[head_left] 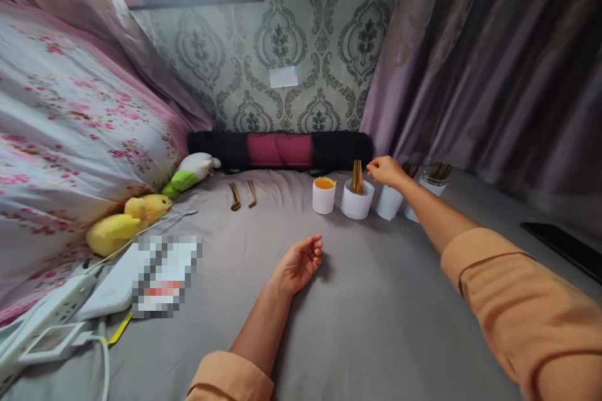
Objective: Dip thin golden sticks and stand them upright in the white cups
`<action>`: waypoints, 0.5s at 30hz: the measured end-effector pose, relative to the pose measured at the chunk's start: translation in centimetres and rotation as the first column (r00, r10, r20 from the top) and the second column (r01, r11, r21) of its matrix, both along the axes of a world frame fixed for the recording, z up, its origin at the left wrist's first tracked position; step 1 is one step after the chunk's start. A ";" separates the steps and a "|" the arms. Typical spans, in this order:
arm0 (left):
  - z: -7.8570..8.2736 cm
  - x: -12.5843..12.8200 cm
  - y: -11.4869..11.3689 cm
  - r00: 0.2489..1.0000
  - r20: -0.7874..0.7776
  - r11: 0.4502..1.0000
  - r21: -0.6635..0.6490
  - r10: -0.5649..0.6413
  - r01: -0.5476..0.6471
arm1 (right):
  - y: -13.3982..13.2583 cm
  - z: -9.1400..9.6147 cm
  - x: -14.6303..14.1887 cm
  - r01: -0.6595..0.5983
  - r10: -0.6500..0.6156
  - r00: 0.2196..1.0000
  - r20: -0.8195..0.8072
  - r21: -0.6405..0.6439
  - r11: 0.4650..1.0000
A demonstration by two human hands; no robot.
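Observation:
My right hand [386, 170] reaches out over a row of white cups on the grey bed sheet [376, 301], its fingers pinched together just right of the thin brown sticks standing in the middle cup [357, 200]. Whether it holds a stick is too small to tell. Left of that cup stands a white cup with an orange top [324, 195]. A third cup [389, 202] sits under my wrist, and a glass with sticks [435, 179] lies beyond. My left hand [301, 263] rests on the sheet, palm up, fingers loosely curled, empty.
Two brown sticks [242, 195] lie on the sheet left of the cups. A black and red roll [279, 150] lies along the wall. Plush toys [126, 220], a power strip [44, 313], cables and a white device sit at left by the floral bedding. A dark curtain hangs right.

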State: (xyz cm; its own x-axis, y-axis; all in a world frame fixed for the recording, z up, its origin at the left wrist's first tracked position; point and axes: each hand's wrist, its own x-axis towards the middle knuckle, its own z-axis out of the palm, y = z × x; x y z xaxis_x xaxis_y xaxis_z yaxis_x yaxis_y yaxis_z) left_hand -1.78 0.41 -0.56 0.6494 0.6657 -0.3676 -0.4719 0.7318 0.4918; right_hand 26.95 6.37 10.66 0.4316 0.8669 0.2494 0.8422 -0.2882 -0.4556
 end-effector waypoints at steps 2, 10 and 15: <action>0.0 0.0 0.0 1.000 -0.001 1.000 0.002 -0.001 0.001 | -0.4 0.2 0.4 0.021 -0.021 1.000 0.013 0.037 0.999; -0.2 -0.2 0.0 1.000 0.011 1.000 0.006 -0.016 0.016 | -2.5 1.5 1.6 0.115 -0.108 0.993 -0.046 0.195 0.974; -0.2 -0.2 0.0 1.000 0.015 1.000 0.020 -0.016 0.016 | -4.0 2.5 3.3 0.184 -0.142 0.980 -0.138 0.362 0.914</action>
State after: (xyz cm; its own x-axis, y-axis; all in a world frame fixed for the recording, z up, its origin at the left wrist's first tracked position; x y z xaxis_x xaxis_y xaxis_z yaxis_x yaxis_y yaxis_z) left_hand -1.94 0.45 -0.80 0.6654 0.6621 -0.3447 -0.4673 0.7296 0.4993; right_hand 30.29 2.34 13.13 0.6008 0.6360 0.4843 0.7388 -0.2102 -0.6404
